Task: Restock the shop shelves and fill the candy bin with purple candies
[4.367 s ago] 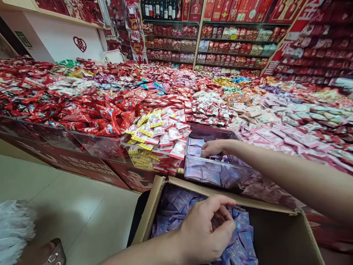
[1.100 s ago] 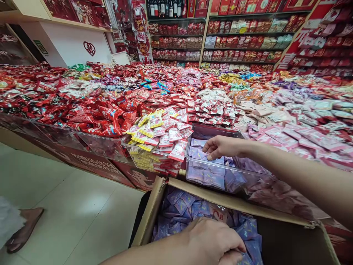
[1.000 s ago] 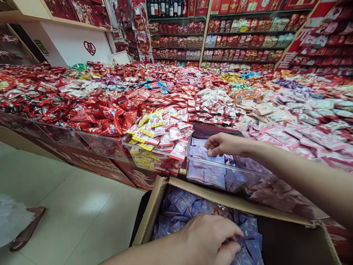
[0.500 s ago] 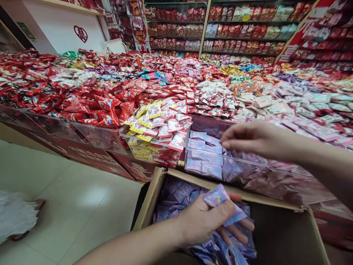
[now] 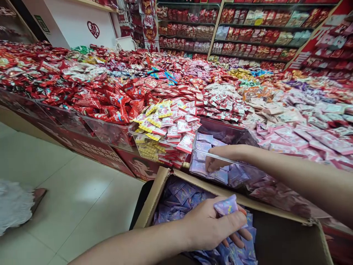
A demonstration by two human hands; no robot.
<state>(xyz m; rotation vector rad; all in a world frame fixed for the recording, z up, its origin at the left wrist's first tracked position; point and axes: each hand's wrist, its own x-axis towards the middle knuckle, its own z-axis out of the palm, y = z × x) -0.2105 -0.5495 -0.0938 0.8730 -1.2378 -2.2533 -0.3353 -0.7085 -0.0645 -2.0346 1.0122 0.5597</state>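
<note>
My left hand (image 5: 213,224) is over the cardboard box (image 5: 278,211), its thumb and fingers closed on purple packets (image 5: 226,206). Below it, many more purple packets (image 5: 179,198) lie in the left part of the box. My right hand (image 5: 223,156) reaches down into the clear plastic bin (image 5: 234,132), fingers bent downward at the purple packets (image 5: 203,146) laid in rows there. Its fingertips are partly hidden behind the bin's clear wall, and whether they pinch a packet cannot be made out.
Left of the bin stands another with yellow and pink packets (image 5: 165,121). Red sweets (image 5: 116,106) fill bins further left, pink packets (image 5: 311,140) lie to the right. Shelves (image 5: 190,22) stand behind. A person's white fluffy garment and shoe (image 5: 13,208) show at lower left.
My right hand has moved down and left, from above the bin into it. My left hand has shifted slightly right and down with its packets. The view has shifted a little.
</note>
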